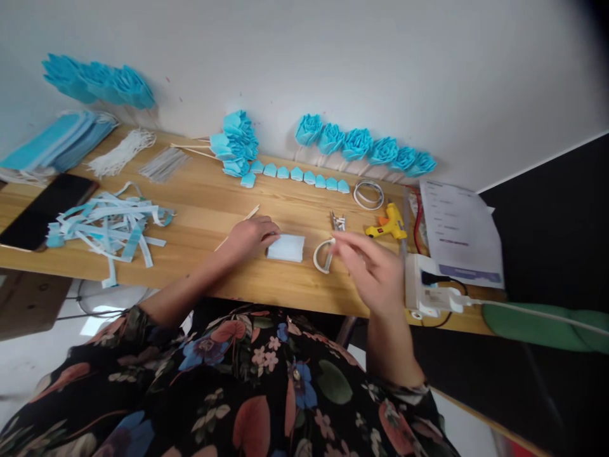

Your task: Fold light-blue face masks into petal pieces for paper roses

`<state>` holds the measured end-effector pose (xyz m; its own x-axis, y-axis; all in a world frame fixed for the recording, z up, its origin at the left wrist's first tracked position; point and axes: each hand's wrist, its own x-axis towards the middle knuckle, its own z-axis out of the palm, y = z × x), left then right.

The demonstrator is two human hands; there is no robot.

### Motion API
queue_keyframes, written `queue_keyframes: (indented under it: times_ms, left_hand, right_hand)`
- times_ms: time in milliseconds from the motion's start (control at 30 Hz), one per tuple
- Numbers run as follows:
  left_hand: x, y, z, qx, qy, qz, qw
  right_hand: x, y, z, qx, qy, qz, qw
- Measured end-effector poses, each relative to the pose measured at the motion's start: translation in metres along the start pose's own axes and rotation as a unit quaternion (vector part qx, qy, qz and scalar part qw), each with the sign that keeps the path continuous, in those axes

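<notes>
My left hand (250, 236) rests on the wooden table (200, 209), fingers curled onto the left edge of a folded pale blue piece of mask fabric (286, 247). My right hand (373, 270) hovers just right of it, blurred, with the fingers reaching to the white handle of a pair of scissors (328, 247) lying on the table. A thin wooden skewer (238, 226) lies under my left hand.
Blue fabric roses (361, 145) line the wall, with small folded petals (297, 173) in a row. Cut mask strips (107, 225), a phone (42, 209), stacked masks (57, 143), a yellow glue gun (387, 225), a tape ring (368, 194), papers (457, 228) and a power strip (428, 289) surround them.
</notes>
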<state>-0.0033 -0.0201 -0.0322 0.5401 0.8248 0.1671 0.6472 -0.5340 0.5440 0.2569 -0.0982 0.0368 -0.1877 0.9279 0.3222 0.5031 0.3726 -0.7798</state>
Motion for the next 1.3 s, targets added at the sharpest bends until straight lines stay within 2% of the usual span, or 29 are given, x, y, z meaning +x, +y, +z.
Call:
queue_keyframes:
  times_ms: [67,133,267,367,400,467,567,633,733,867,1000,1133,1300]
  left_hand:
    - [-0.001,0.0,0.0,-0.009,0.012,0.011,1.0]
    - [-0.001,0.0,-0.001,-0.021,0.034,0.018,0.999]
    - [0.0,0.006,-0.007,-0.078,0.09,0.03,0.992]
    - [0.005,0.015,-0.015,-0.181,0.106,-0.018,0.978]
    - [0.008,0.018,-0.017,-0.235,0.109,-0.05,0.965]
    - [0.016,0.022,-0.022,-0.368,0.102,-0.106,0.918]
    - [0.03,0.024,-0.024,-0.519,0.029,-0.148,0.841]
    - [0.039,0.023,-0.024,-0.535,-0.016,-0.165,0.829]
    - [0.049,0.02,-0.021,-0.513,-0.033,-0.171,0.841]
    - [0.052,0.016,-0.014,-0.534,0.014,-0.183,0.825]
    - [0.046,0.013,-0.01,-0.566,0.057,-0.205,0.797]
    - [0.041,0.011,-0.012,-0.585,0.07,-0.213,0.779]
    - [0.04,0.011,-0.012,-0.586,0.051,-0.209,0.781]
  right_hand:
    - [0.015,0.012,0.01,-0.078,-0.012,-0.031,0.996]
    - [0.029,0.023,0.021,-0.12,-0.049,-0.044,0.991]
    - [0.049,0.033,0.039,-0.096,-0.109,-0.063,0.987]
    - [0.061,0.033,0.046,-0.035,-0.089,-0.023,0.995]
    - [0.065,0.033,0.048,-0.005,-0.075,0.005,0.997]
    - [0.074,0.033,0.051,0.061,-0.052,0.057,0.995]
    - [0.087,0.037,0.054,0.118,-0.028,0.081,0.989]
    - [0.092,0.041,0.055,0.119,-0.013,0.072,0.99]
    - [0.093,0.047,0.055,0.118,0.023,0.068,0.99]
    - [0.085,0.052,0.052,0.133,0.052,0.059,0.988]
    - [0.076,0.055,0.051,0.147,0.022,0.028,0.988]
    - [0.074,0.057,0.053,0.144,0.013,-0.005,0.989]
    - [0.075,0.059,0.056,0.107,0.006,-0.011,0.994]
